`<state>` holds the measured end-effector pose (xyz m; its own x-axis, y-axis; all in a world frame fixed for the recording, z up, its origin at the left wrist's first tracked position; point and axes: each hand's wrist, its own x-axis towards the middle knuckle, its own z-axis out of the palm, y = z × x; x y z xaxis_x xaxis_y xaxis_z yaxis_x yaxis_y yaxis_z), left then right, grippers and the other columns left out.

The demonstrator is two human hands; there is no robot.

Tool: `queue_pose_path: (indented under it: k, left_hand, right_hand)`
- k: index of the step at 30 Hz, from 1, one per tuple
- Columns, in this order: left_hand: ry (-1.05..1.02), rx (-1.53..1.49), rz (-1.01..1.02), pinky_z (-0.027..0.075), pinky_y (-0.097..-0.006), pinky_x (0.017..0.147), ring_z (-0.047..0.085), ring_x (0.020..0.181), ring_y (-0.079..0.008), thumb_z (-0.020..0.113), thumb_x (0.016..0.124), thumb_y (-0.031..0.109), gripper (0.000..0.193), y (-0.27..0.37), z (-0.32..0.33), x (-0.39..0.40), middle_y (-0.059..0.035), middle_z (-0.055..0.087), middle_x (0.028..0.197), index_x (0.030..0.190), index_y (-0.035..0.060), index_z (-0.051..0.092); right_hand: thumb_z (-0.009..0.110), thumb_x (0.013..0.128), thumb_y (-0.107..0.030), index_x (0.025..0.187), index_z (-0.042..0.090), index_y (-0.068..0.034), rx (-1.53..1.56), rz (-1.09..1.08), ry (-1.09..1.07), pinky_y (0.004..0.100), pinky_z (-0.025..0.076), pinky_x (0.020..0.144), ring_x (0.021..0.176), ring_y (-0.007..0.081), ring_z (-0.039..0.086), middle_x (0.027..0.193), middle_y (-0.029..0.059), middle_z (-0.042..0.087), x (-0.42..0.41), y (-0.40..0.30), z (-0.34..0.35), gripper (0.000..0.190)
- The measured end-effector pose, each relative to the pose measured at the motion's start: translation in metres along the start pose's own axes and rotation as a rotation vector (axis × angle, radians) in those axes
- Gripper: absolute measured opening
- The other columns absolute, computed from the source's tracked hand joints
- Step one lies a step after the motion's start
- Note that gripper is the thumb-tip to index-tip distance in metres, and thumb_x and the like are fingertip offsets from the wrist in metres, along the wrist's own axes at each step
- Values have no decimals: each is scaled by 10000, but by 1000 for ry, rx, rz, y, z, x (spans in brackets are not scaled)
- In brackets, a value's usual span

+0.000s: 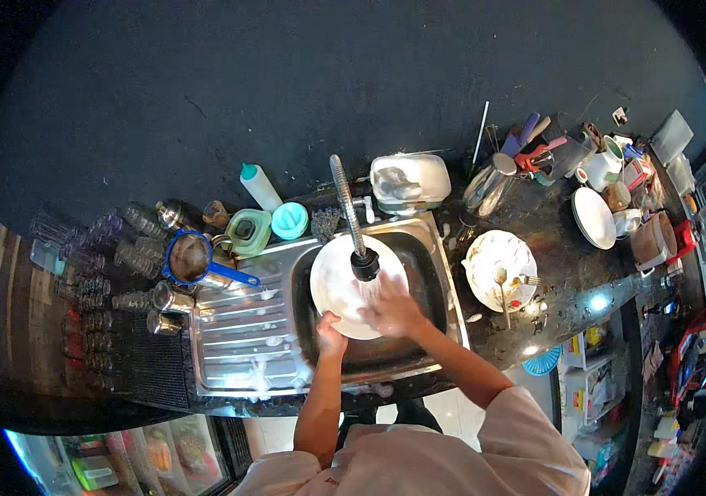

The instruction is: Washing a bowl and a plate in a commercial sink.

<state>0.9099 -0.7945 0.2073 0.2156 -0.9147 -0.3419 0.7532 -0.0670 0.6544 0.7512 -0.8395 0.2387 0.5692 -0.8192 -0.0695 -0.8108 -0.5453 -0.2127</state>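
Note:
A large white plate (334,273) is held over the basin of a stainless steel sink (430,328). My left hand (331,333) grips its lower left rim. Against the plate's face lies my right hand (396,313), blurred and with fingers spread, under the running water. The water falls from the black spray head (365,266) of a coiled-spring faucet (346,198), which hides part of the plate. Right of the sink, a soiled white plate (480,260) carries food scraps, a spoon (501,285) and a fork (529,281).
A blue-rimmed strainer (188,257) rests left, near several glasses (95,304). Foam spots the ribbed drainboard (241,341). Behind the basin are a scouring pad (326,223) and a plastic tub (411,183). Utensils (532,139) and stacked white plates (594,218) crowd the right counter.

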Motion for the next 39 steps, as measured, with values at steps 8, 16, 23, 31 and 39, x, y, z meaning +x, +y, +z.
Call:
queue_pose_path:
  k: [8,16,23,31,39]
  left_hand:
    - [-56,-111,-69,355,-405,956,476,1082,-277,474,628,148,563,19,25,-6,-118,516,1136,1170,0,443]
    - [-32,346,-280,428,-382,898,455,1125,-240,503,700,-58,574,53,11,18,-85,503,1173,1233,121,391]
    - [-107,127,-205,426,-426,901,447,1144,-262,531,752,10,615,25,13,-11,-123,426,1261,1313,125,308]
    - [-123,224,-121,416,-400,911,474,1110,-259,524,775,29,572,20,9,0,-111,463,1225,1300,133,323]
    - [-111,389,-192,415,-374,906,485,1098,-246,537,772,16,548,42,8,8,-99,492,1199,1283,80,347]
  right_hand:
    - [679,694,-19,1176,437,18,1809,487,375,377,480,789,908,247,589,1107,147,556,16,50,37,540]
    - [648,711,-13,1027,576,13,1950,609,279,336,503,726,784,213,621,934,127,626,34,53,34,325]
    - [610,735,-26,1061,541,37,2160,732,364,389,476,789,872,246,598,989,131,603,-2,18,63,339]
    - [597,730,9,1009,559,56,2316,806,487,344,463,780,831,239,596,913,123,616,-7,9,74,286]
    - [598,688,40,979,569,36,2196,828,439,331,459,757,821,241,591,910,129,609,-6,34,63,292]
